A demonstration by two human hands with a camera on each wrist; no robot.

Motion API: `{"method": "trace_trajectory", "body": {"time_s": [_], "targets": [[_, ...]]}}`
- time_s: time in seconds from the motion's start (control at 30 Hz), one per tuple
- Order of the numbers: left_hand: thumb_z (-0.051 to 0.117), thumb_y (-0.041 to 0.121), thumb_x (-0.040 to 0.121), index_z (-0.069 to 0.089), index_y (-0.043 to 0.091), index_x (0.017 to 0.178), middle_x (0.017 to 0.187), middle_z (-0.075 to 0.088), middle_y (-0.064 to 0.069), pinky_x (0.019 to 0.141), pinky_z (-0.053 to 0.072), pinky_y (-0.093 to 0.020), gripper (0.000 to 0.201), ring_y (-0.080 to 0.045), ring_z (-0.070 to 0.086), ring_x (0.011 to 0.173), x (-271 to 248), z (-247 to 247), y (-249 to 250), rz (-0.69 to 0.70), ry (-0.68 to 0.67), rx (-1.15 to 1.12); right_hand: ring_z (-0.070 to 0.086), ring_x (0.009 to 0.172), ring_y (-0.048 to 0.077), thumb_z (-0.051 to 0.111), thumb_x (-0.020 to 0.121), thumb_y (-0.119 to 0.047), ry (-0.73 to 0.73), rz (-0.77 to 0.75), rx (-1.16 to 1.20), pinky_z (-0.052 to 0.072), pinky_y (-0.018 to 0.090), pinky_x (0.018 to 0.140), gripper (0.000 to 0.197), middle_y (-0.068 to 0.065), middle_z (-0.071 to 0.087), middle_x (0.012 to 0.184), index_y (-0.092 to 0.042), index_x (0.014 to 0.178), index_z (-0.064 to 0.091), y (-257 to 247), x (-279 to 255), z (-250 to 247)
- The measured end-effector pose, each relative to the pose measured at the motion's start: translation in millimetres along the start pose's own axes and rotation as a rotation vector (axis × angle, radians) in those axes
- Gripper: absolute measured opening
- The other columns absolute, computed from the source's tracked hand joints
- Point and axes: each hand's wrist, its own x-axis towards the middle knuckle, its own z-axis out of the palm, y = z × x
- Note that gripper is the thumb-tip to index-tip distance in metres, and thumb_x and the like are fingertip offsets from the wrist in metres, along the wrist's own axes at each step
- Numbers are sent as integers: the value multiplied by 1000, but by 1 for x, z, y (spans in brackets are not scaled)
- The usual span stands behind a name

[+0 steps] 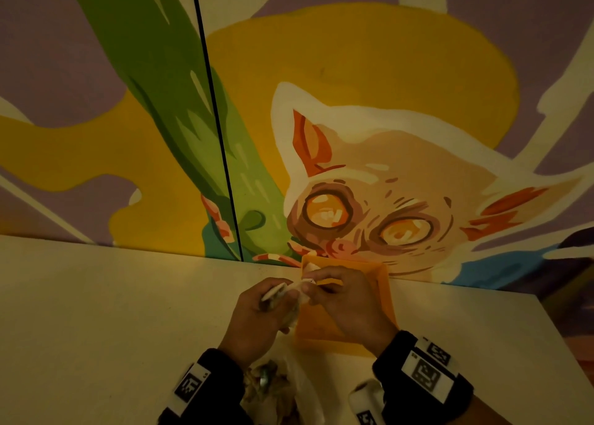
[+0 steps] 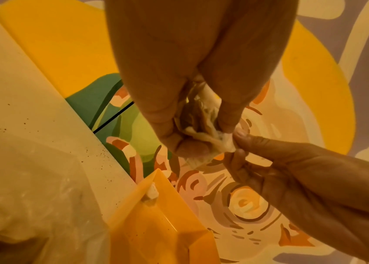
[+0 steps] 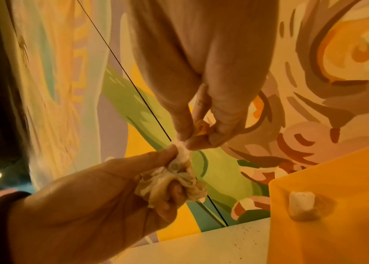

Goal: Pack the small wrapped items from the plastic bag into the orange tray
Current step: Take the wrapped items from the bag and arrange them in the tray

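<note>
The orange tray [image 1: 384,299] sits on the table against the wall, with one white wrapped item [image 3: 302,201] in its far corner [image 2: 152,192]. Above the tray's left rim, my left hand [image 1: 276,296] grips a crumpled bunch of small wrapped items [image 3: 172,180] in curled fingers [image 2: 167,128]. My right hand [image 1: 311,284] reaches across and pinches the white tip of one item [image 2: 226,141] sticking out of that bunch, between thumb and fingertips [image 3: 179,132]. The clear plastic bag [image 1: 279,389] lies on the table near me, between my wrists [image 2: 20,196].
A painted mural wall [image 1: 353,135] rises directly behind the tray. The pale table [image 1: 112,312] stretches to the left, and its right edge [image 1: 546,315] lies just past the tray. A white object [image 1: 366,395] sits by my right wrist.
</note>
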Motion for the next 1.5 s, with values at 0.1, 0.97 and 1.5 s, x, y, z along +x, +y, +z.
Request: {"method": "trace_trajectory", "body": {"time_s": [0.1, 0.97, 1.5], "targets": [[60, 28, 93, 67, 21, 100, 91, 70, -7, 57, 57, -31, 12, -26, 70, 80, 0, 3, 1, -63, 0, 8, 70, 71, 8, 74, 83, -23, -7, 22, 12, 56, 21, 74, 9, -11, 71, 88, -32, 83, 71, -2, 1, -4], [62, 12, 91, 66, 14, 99, 90, 72, -17, 60, 54, -32, 9, -31, 71, 81, 15, -19, -19, -336, 117, -72, 61, 93, 25, 51, 89, 4, -11, 177, -574, 52, 36, 76, 21, 12, 67, 100, -3, 98, 68, 64, 107, 8], [60, 11, 92, 66, 14, 100, 89, 73, -14, 62, 56, -34, 10, -28, 72, 81, 13, -19, -24, -377, 108, -27, 65, 91, 22, 51, 93, -7, -37, 53, -799, 56, 37, 79, 18, 6, 68, 97, -14, 101, 66, 66, 108, 10]]}}
